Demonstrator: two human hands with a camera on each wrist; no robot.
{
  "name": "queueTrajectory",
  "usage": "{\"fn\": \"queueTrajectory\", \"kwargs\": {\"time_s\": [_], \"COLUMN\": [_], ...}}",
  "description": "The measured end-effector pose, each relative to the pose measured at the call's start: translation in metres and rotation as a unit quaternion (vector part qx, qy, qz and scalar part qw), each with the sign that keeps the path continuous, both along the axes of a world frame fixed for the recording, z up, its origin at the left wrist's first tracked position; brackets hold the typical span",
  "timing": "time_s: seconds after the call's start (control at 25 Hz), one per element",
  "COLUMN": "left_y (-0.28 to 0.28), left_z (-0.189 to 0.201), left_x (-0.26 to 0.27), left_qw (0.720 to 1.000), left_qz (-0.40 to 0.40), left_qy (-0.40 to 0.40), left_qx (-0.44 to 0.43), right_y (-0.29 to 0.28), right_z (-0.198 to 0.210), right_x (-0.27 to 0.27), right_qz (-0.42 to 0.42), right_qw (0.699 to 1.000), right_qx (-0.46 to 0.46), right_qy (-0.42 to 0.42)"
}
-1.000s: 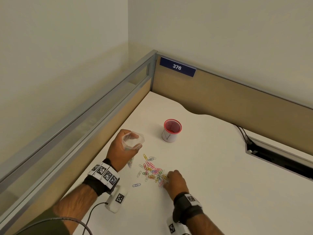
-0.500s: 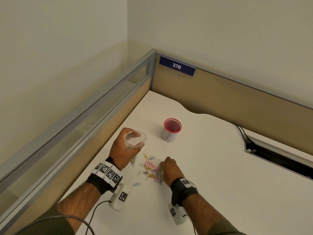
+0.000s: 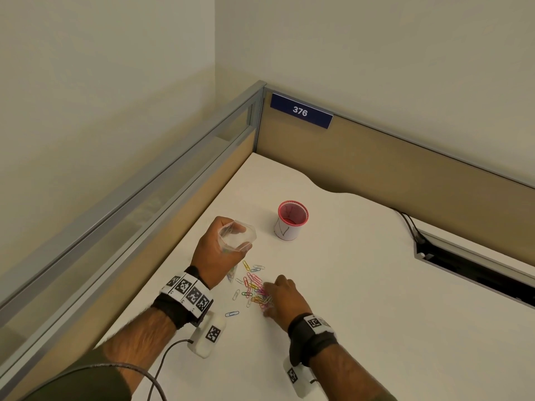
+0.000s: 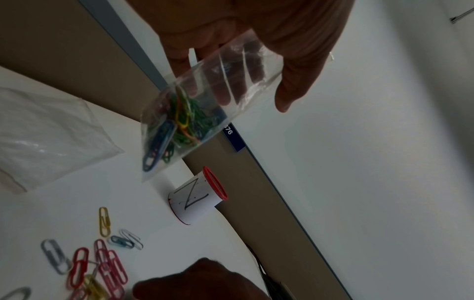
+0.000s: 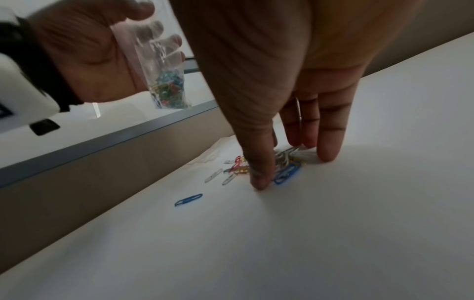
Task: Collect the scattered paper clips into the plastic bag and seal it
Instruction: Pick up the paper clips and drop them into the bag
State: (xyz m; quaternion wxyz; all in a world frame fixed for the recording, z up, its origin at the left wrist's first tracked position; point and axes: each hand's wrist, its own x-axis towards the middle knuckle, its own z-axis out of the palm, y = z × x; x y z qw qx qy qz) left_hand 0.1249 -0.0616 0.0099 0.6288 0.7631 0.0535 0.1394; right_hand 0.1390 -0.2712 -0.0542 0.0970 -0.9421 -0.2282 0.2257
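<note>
My left hand [image 3: 215, 256] grips a small clear plastic bag [image 3: 237, 238] above the table, its mouth open upward. Several coloured clips sit in the bag's bottom [image 4: 177, 125]. Loose paper clips [image 3: 254, 287] lie in a pile on the white table just right of that hand. My right hand [image 3: 285, 299] is down on the pile's right side. Its thumb tip and straight fingertips [image 5: 325, 156] touch the table on either side of a cluster of clips [image 5: 287, 168]. One blue clip [image 3: 232, 314] lies apart, nearer to me.
A white cup with a red rim [image 3: 291, 219] stands behind the pile. A second, flat plastic bag [image 4: 46, 138] lies on the table below my left hand. The partition [image 3: 144, 198] runs along the left, and a cable slot [image 3: 463, 264] opens at the right.
My right hand has slid left from the pile's right edge onto the clips and pushed some together. My left hand holds the bag in nearly the same place.
</note>
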Motion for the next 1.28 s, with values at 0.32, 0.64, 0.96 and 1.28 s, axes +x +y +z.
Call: {"fn": "queueTrajectory", "kwargs": {"time_s": [0.32,0.64,0.96,1.28], "left_y": [-0.001,-0.008,-0.013,-0.024], "left_z": [0.003,0.007,0.005,0.002], "left_x": [0.002,0.001,0.004,0.002], "left_qw": [1.000,1.000,1.000,0.999], "left_qz": [0.003,-0.002,-0.011,-0.035], "left_qy": [0.003,0.008,0.011,0.009], "left_qx": [0.006,0.018,0.017,0.035], "right_y": [0.014,-0.006,-0.021,0.022], "right_z": [-0.004,0.002,0.085,0.178], "right_x": [0.002,0.028,0.029,0.018], "right_qz": [0.049,-0.097,-0.245,-0.127], "right_qw": [0.997,0.993,0.913,0.914], "right_qx": [-0.009,0.048,0.327,0.381], "right_qy": [-0.063,-0.041,-0.010,-0.065]}}
